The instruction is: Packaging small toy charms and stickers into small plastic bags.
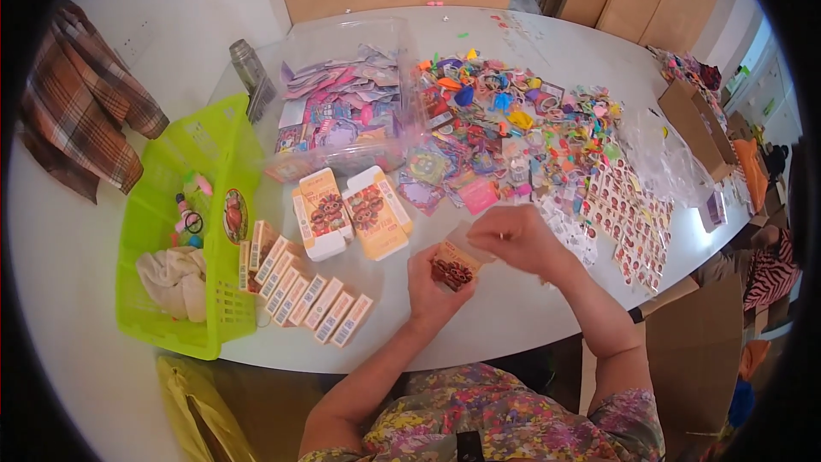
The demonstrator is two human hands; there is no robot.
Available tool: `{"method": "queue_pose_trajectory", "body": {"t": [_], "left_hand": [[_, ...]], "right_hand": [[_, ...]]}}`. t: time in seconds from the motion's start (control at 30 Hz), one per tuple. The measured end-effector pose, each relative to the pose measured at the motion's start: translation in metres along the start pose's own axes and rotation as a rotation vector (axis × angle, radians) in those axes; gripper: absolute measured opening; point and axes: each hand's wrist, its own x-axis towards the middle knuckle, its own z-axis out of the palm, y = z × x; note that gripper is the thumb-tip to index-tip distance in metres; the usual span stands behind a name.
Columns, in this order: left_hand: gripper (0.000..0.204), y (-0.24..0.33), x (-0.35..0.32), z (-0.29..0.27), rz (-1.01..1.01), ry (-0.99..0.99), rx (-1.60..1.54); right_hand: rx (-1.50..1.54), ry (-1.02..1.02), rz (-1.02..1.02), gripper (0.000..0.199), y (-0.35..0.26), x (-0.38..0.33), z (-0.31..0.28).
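"What's the left hand doing?"
"It's gripping a small orange box."
"And the right hand?"
"It's hovering at the box's top, fingertips bunching together; I can't tell whether they're pinching anything."
"What's lying around them?"
"Small cartons are lying left of the left hand; colourful trinkets are lying beyond the right."

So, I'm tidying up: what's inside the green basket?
The green basket holds a beige cloth, small pink items and a blue item. Whatever may lie under the cloth is covered.
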Motion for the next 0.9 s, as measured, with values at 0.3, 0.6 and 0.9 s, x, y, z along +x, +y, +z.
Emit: {"method": "queue_pose_trajectory", "body": {"t": [0.3,0.6,0.9], "left_hand": [[0.076,-0.002,0.003,0.001,0.082,-0.054,0.113],[0.072,-0.003,0.004,0.000,0.189,-0.034,0.177],[0.071,-0.006,0.006,0.002,0.177,0.022,0.202]], "right_hand": [[-0.605,0.090,-0.403,0.030,0.113,0.104,0.048],[-0.523,0.225,-0.322,0.017,0.094,0.077,0.013],[-0.097,0.476,0.136,0.014,0.004,0.008,-0.015]]}}
